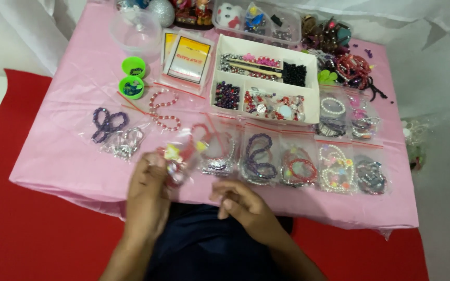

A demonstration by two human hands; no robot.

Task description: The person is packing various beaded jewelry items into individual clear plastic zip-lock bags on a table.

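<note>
Fingers [158, 162] of the left hand [149, 195] pinch a small clear bag [179, 158] with a red bracelet, at the pink bench's [63, 156] near edge.
Right hand [246, 205] is loosely curled beside it, holding nothing I can see; the motion blur hides what's in the bag besides red beads.

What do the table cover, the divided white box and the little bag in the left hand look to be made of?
Table cover: thin pink plastic sheet, probably; glossy with creases. Divided white box: matte card or plastic, unclear which. Bag in the left hand: clear plastic film, shiny, red zip strip, beads visible through it.
</note>
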